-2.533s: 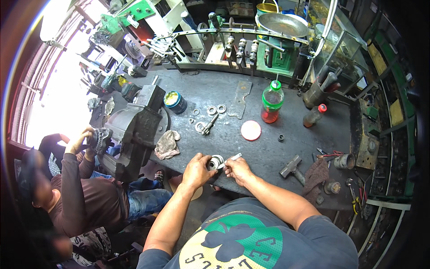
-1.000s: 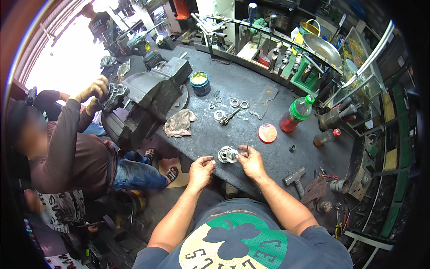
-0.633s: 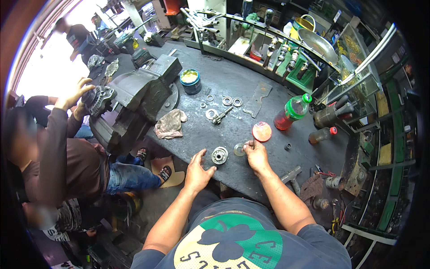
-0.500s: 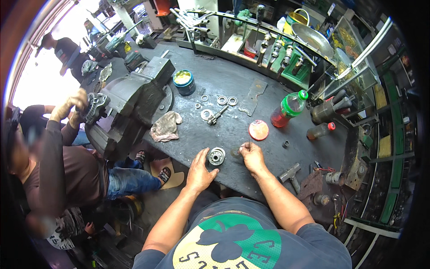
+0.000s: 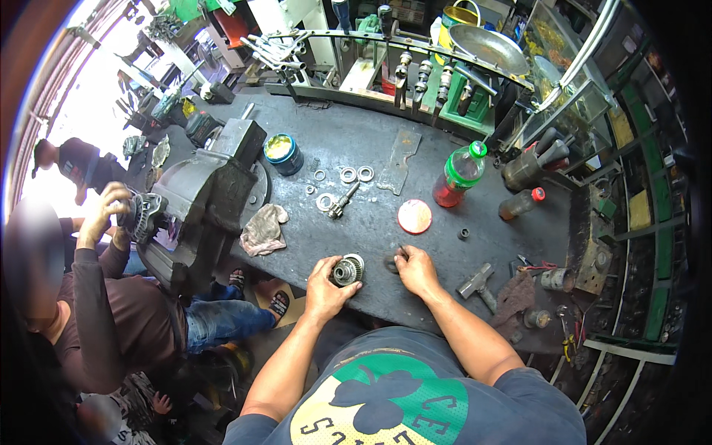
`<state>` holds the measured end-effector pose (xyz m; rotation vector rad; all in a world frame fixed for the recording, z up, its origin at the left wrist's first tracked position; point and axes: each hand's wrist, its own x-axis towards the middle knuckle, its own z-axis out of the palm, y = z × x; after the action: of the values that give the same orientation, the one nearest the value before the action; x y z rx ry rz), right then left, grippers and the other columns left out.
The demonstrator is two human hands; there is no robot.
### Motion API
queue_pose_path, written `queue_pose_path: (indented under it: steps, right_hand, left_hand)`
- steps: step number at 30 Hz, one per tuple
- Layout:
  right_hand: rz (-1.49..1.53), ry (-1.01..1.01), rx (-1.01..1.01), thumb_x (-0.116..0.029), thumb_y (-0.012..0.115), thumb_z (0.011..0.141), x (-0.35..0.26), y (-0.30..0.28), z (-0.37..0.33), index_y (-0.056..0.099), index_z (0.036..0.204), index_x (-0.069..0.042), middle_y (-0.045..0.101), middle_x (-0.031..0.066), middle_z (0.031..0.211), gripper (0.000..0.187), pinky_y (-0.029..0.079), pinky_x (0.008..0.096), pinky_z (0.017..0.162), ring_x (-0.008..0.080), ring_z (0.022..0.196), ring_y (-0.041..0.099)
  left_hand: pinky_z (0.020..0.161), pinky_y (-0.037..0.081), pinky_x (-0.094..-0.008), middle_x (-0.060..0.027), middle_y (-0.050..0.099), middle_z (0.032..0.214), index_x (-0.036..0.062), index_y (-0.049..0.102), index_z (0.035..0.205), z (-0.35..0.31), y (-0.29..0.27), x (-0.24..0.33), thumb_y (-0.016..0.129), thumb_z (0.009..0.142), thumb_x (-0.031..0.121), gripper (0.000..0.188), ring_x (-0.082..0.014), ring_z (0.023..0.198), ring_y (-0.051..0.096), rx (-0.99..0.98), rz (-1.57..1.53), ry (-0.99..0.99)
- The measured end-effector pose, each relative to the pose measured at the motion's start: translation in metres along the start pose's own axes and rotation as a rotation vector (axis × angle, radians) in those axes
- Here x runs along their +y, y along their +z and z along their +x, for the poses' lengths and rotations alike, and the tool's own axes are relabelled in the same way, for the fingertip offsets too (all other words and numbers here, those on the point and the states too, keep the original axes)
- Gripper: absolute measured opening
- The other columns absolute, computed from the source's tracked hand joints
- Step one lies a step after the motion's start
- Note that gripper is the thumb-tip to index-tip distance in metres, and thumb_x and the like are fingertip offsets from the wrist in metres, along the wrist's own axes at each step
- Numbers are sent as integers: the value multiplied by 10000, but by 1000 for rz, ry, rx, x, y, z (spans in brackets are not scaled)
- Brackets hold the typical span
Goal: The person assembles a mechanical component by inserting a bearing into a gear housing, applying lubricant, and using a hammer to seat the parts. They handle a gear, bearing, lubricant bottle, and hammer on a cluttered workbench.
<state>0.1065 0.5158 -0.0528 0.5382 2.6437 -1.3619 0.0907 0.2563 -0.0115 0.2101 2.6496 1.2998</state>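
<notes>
Near the front edge of the dark bench, my left hand (image 5: 325, 293) has thumb and fingers around a metal gear (image 5: 347, 271), which is tilted with its toothed rim showing. To its right my right hand (image 5: 417, 271) is closed in a pinch on something small and dark that I cannot make out. A dark round blur (image 5: 390, 262) lies beside those fingertips. Beyond my hands are a toothed shaft (image 5: 341, 202), several bearing rings (image 5: 348, 174) and a round red-rimmed lid (image 5: 414, 216) with a pale smear.
Left stand a large vise (image 5: 204, 193), a rag (image 5: 264, 230) and a grease tub (image 5: 283, 154). A co-worker (image 5: 126, 304) handles a metal part there. Right are a red-liquid bottle (image 5: 460, 174), a smaller bottle (image 5: 521, 203) and a hammer (image 5: 478, 285). A tool rack (image 5: 400, 104) lines the back.
The gear has tipped over in my left hand, whose fingers now wrap it more closely. My right hand stays pinched, slightly lower. The whole view has shifted a little.
</notes>
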Motion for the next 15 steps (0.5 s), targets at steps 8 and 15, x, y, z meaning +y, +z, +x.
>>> queue_pose_path:
  steps: [8, 15]
  right_hand:
    - [80, -36, 53, -154, 767, 992, -10, -17, -11, 765, 1323, 21, 771, 219, 1269, 374, 596, 456, 1045, 365, 1172, 762]
    - [107, -64, 24, -163, 764, 968, 5, -13, -15, 772, 1301, 19, 783, 230, 1248, 380, 594, 470, 1041, 384, 1166, 762]
  left_hand:
    - [1086, 575, -340, -84, 738, 1332, -83, 574, 1536, -21, -9, -1, 960, 867, 126, 800, -177, 1195, 715, -87, -1087, -202]
    - [1097, 627, -425, -135, 733, 1414, 14, 651, 1469, -32, -9, -4, 855, 1004, 281, 573, -296, 1275, 725, -208, -1662, -209]
